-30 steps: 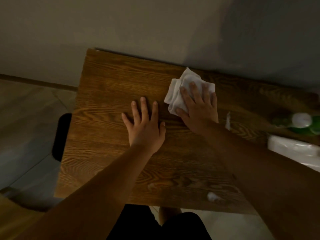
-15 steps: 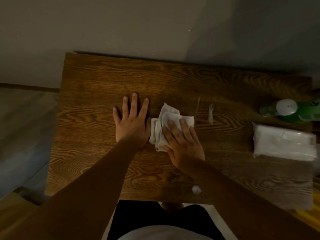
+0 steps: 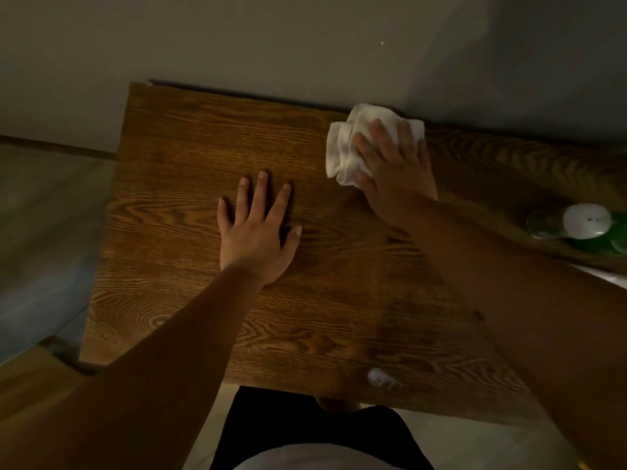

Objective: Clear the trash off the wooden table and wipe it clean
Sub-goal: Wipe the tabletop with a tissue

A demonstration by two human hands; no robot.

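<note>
The wooden table (image 3: 190, 205) fills the middle of the head view, pushed against a grey wall. My right hand (image 3: 393, 164) presses a crumpled white cloth (image 3: 342, 147) flat onto the table's far edge, right by the wall. My left hand (image 3: 256, 232) lies flat on the wood near the table's middle, fingers spread, holding nothing. A small white scrap of trash (image 3: 376, 377) lies near the front edge, under my right forearm.
A green bottle with a white cap (image 3: 583, 225) lies at the right edge of the table. A sliver of a white packet (image 3: 607, 276) shows beside it, mostly hidden by my right arm. Floor lies to the left of the table.
My right hand has slid the cloth from beside my left hand up to the far edge by the wall. My left hand stays flat on the table.
</note>
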